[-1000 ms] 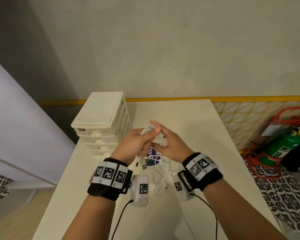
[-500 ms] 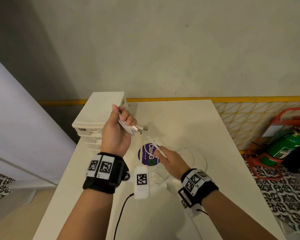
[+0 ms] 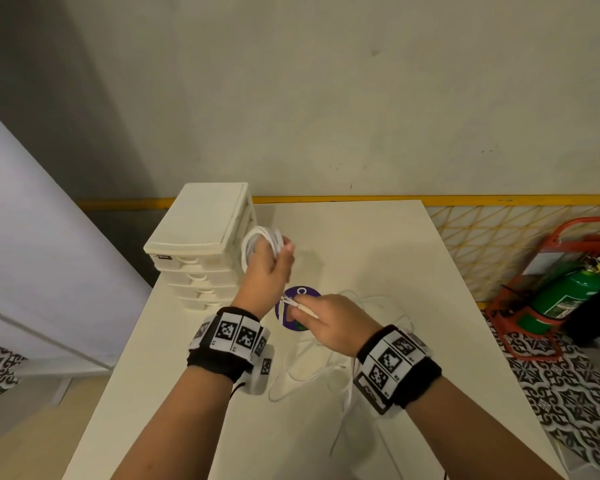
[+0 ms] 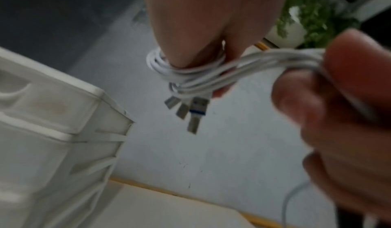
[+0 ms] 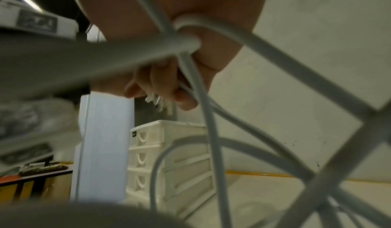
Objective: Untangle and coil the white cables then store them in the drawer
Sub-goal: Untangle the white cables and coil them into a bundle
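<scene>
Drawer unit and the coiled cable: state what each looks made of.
Drawer unit: likely moulded plastic, off-white and matte, with moulded scoop handles on the drawer fronts.
Coiled cable in the left hand: white, smooth, flexible sheath, probably rubbery plastic; its plug ends look like bare metal.

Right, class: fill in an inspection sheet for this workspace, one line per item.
Surface: white table, partly bare.
Job's things: coiled white cables in left hand; loose white cables on table; drawer unit at far left, drawers closed.
Clutter: purple round sticker on table.
Grippers: left hand grips the coil; right hand pinches cable ends.
Cables: black wrist-camera lead.
Surroundings: green fire extinguisher in red stand, patterned floor, plain wall.
</scene>
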Available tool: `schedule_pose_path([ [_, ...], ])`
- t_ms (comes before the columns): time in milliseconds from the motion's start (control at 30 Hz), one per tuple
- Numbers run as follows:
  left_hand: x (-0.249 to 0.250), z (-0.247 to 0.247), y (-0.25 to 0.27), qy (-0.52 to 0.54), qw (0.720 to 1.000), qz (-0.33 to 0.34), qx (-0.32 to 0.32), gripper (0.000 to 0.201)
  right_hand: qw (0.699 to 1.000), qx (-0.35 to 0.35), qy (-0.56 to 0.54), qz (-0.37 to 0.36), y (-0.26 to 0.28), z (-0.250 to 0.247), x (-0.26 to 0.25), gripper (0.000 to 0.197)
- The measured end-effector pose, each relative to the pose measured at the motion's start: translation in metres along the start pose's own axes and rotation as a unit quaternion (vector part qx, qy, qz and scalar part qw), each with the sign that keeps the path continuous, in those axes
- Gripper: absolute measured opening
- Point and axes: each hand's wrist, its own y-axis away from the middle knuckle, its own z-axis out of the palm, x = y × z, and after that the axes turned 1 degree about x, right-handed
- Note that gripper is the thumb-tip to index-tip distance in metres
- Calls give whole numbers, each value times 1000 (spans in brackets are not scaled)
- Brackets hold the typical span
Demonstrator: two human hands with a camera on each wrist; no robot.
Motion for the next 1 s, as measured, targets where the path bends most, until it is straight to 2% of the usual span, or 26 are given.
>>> schedule_pose_path([
  [67, -4, 3, 5, -70, 992, -40, -101, 21, 999, 11, -33, 7, -1, -7, 3, 34],
  [100, -3, 3, 8, -72, 984, -72, -146, 26, 998, 22, -50, 13, -2, -11, 6, 34],
  [200, 1, 3, 20, 25, 960, -150, -235, 39, 991, 65, -112, 45, -4, -21, 20, 32],
  [300, 8, 5, 27, 60, 948, -167, -265, 48, 982, 87, -150, 75, -4, -26, 31, 43],
  [433, 13, 10, 29, 51, 940, -187, -282, 45, 980, 111, -123, 106, -3, -37, 44, 37],
  [567, 16, 8, 28, 92, 931, -229, -269, 45, 991, 103, -13, 82, 4, -32, 65, 56],
  [633, 25, 3, 22, 163, 922, -220, -274, 47, 992, 74, 60, 85, 12, -16, 75, 77],
  [700, 37, -2, 13, 216, 916, -189, -280, 47, 988, 62, 70, 120, 20, 0, 83, 90],
  [767, 46, -5, 5, 253, 914, -150, -278, 51, 985, 46, 69, 150, 25, 12, 92, 86],
  [833, 52, -9, -3, 322, 902, -132, -256, 53, 981, 33, 81, 176, 30, 17, 99, 74],
  [900, 54, -17, -11, 381, 889, -154, -202, 49, 976, 40, 76, 200, 36, 18, 108, 70],
  [1000, 51, -27, -16, 408, 888, -181, -111, 47, 970, 92, 29, 221, 44, 12, 117, 73],
])
